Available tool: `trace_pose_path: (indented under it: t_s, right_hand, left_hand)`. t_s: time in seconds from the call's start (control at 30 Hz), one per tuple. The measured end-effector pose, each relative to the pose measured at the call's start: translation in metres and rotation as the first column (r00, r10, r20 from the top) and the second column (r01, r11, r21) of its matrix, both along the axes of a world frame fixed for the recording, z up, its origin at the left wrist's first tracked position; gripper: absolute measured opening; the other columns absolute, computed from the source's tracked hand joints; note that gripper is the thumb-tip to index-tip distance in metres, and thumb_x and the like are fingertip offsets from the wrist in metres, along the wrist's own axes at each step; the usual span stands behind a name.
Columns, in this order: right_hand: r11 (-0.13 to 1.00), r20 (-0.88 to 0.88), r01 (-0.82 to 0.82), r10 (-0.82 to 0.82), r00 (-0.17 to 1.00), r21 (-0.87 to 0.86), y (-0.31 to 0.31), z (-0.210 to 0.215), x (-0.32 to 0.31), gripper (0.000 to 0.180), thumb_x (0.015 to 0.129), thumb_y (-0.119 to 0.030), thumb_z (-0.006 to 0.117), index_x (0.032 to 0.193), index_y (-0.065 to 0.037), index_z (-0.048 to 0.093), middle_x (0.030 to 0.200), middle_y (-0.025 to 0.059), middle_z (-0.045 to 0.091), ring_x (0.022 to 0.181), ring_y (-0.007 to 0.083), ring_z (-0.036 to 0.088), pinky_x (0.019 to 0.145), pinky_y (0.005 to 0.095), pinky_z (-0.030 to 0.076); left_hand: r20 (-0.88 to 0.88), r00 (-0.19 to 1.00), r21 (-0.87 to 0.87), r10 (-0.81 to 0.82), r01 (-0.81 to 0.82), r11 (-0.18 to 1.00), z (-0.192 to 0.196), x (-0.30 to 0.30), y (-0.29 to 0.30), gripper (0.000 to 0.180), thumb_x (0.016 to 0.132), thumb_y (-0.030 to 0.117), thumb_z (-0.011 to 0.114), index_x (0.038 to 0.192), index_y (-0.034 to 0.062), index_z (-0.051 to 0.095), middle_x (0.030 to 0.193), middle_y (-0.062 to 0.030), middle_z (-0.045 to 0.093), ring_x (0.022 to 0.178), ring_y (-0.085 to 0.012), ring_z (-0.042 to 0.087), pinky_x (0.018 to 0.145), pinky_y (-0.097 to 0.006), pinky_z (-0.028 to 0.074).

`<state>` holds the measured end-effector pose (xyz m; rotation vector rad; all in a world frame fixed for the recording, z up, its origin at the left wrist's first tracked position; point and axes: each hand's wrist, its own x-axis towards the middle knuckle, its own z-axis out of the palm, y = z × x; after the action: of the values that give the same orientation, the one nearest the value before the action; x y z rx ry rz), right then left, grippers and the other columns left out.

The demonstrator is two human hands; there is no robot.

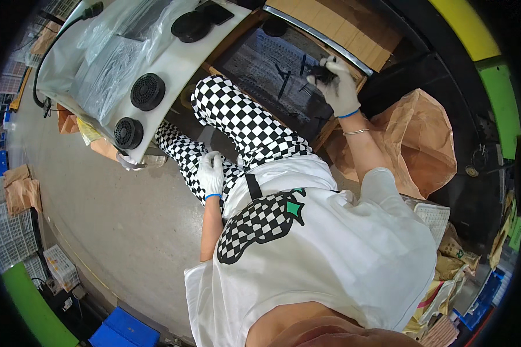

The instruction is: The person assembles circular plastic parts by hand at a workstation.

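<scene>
My right hand (339, 92), in a white knit glove with a blue cuff, is closed around a small cluster of black parts (322, 75). Their exact kind is hard to make out. It is above the right side of a dark, wood-edged tray or drawer (255, 63), where several thin black pieces (283, 81) lie loose. A round black part (275, 26) sits at the far end of that tray. My left hand (211, 172), gloved the same way, rests on my checkered trouser leg with fingers curled together, and nothing shows in it.
On the white table (173, 63) to the left are round black grilled parts (147, 92) and clear plastic bags (107, 75). A large brown paper bag (422, 139) stands open beside my right arm. Cardboard (341, 26) lies beyond the tray. White crates (11, 237) are stacked at far left.
</scene>
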<state>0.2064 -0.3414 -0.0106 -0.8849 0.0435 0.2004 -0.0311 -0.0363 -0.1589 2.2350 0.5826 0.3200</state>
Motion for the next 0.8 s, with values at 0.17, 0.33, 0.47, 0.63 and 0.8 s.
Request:
trace_pose_path:
  t_s: [0.17, 0.33, 0.47, 0.63, 0.8]
  right_hand:
    - [0.990, 0.040, 0.128, -0.131, 0.991, 0.061, -0.025, 0.075, -0.005, 0.008, 0.089, -0.012, 0.055, 0.097, -0.011, 0.055, 0.099, 0.0056, 0.060, 0.094, 0.0223, 0.060, 0.077, 0.0465, 0.058]
    - [0.955, 0.328, 0.254, -0.292, 0.899, 0.154, -0.085, 0.163, -0.031, 0.009, 0.088, -0.010, 0.059, 0.097, -0.010, 0.059, 0.101, 0.0079, 0.063, 0.097, 0.0289, 0.062, 0.086, 0.0466, 0.054]
    - [0.892, 0.412, 0.433, -0.445, 0.795, 0.126, -0.154, 0.201, -0.052, 0.010, 0.086, -0.006, 0.061, 0.096, -0.007, 0.062, 0.096, 0.0105, 0.067, 0.099, 0.0242, 0.063, 0.092, 0.0517, 0.051]
    - [0.796, 0.353, 0.471, -0.346, 0.870, -0.381, -0.232, 0.195, -0.060, 0.013, 0.089, -0.011, 0.061, 0.100, -0.006, 0.061, 0.096, 0.0069, 0.066, 0.086, 0.0221, 0.064, 0.076, 0.0368, 0.056]
    - [0.035, -0.166, -0.170, 0.094, 0.982, -0.985, -0.288, 0.149, -0.060, 0.052, 0.087, -0.037, 0.067, 0.125, -0.002, 0.056, 0.111, 0.0093, 0.063, 0.090, 0.0153, 0.061, 0.075, 0.0272, 0.051]
  left_hand:
    - [-0.011, 0.999, 0.002, -0.031, 0.031, 1.000, -0.004, 0.001, 0.000, 0.019, 0.089, 0.020, 0.057, 0.093, 0.0060, 0.070, 0.093, -0.0157, 0.068, 0.089, -0.0318, 0.064, 0.080, -0.039, 0.049]
    - [-0.035, 0.995, -0.024, -0.092, 0.091, 0.996, 0.001, 0.003, 0.001, 0.022, 0.089, 0.018, 0.058, 0.096, 0.0006, 0.069, 0.095, -0.0170, 0.068, 0.091, -0.0298, 0.064, 0.084, -0.036, 0.049]
    - [-0.132, 0.989, -0.067, -0.064, 0.055, 0.996, 0.003, 0.003, 0.003, 0.025, 0.089, 0.021, 0.058, 0.098, 0.0008, 0.069, 0.098, -0.0171, 0.068, 0.093, -0.0285, 0.064, 0.086, -0.035, 0.048]
    - [-0.120, 0.986, -0.034, -0.117, 0.114, 0.993, 0.003, 0.009, 0.001, 0.025, 0.090, 0.021, 0.058, 0.098, 0.0003, 0.069, 0.099, -0.0171, 0.067, 0.093, -0.0293, 0.064, 0.085, -0.035, 0.048]
    - [-0.142, 0.984, -0.069, -0.106, 0.097, 0.993, 0.005, 0.005, 0.003, 0.028, 0.091, 0.024, 0.057, 0.100, 0.0007, 0.069, 0.101, -0.0167, 0.068, 0.096, -0.0286, 0.063, 0.087, -0.035, 0.047]
